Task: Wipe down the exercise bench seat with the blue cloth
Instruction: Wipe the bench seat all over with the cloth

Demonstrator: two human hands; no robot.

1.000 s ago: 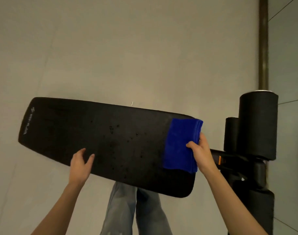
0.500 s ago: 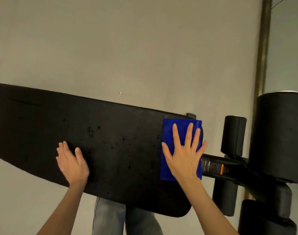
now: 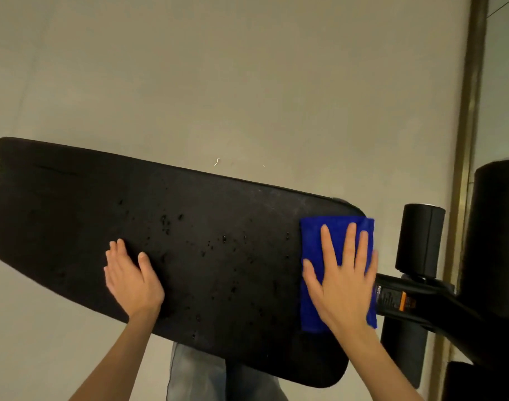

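The black padded bench seat (image 3: 207, 241) runs across the view from the left edge to the right, its surface dotted with small dark droplets. A folded blue cloth (image 3: 312, 241) lies on the seat's right end. My right hand (image 3: 341, 280) presses flat on the cloth with fingers spread. My left hand (image 3: 131, 277) rests flat on the seat near its front edge, left of centre, holding nothing.
Black foam rollers (image 3: 421, 241) and the bench's black frame with an orange label (image 3: 402, 301) stand right of the seat. A brass-coloured floor strip (image 3: 468, 140) runs up the right side. My jeans-clad legs (image 3: 195, 374) show below the seat. Grey floor lies beyond.
One second ago my right hand pinched the cloth's edge; it now lies flat on the cloth. My left hand settled flat on the seat. The view shifted slightly since half a second ago.
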